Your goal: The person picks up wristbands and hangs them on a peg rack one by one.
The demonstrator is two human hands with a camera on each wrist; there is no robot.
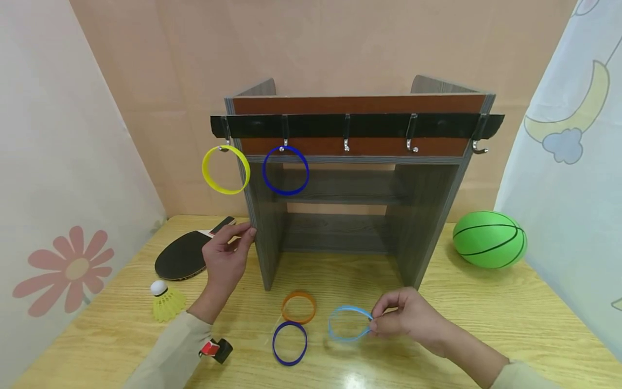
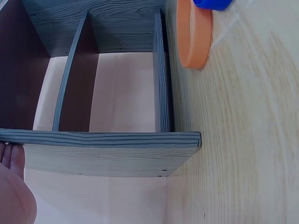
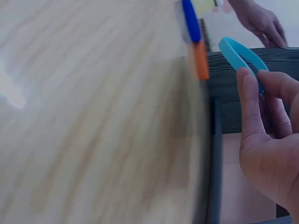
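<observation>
My right hand (image 1: pixel 410 316) pinches a light blue silicone wristband (image 1: pixel 350 308) between thumb and fingers, above the tabletop. The same wristband (image 3: pixel 233 52) shows in the right wrist view, hanging from the fingertips. My left hand (image 1: pixel 227 258) touches the outer left side of a grey wooden shelf stand (image 1: pixel 264 232); in the left wrist view its fingers (image 2: pixel 17 158) lie against that panel. A yellow wristband (image 1: pixel 206 172) hangs on the leftmost hook, and a blue wristband (image 1: pixel 307 172) on the second. An orange wristband (image 1: pixel 298 322) and a dark blue wristband (image 1: pixel 275 346) lie on the table.
A black strip (image 1: pixel 316 126) with several metal hooks crosses the stand's front. At left lie a table tennis paddle (image 1: pixel 182 256) and a yellow shuttlecock (image 1: pixel 167 303). A green ball (image 1: pixel 489 239) sits at right on the wooden table (image 1: pixel 466 302).
</observation>
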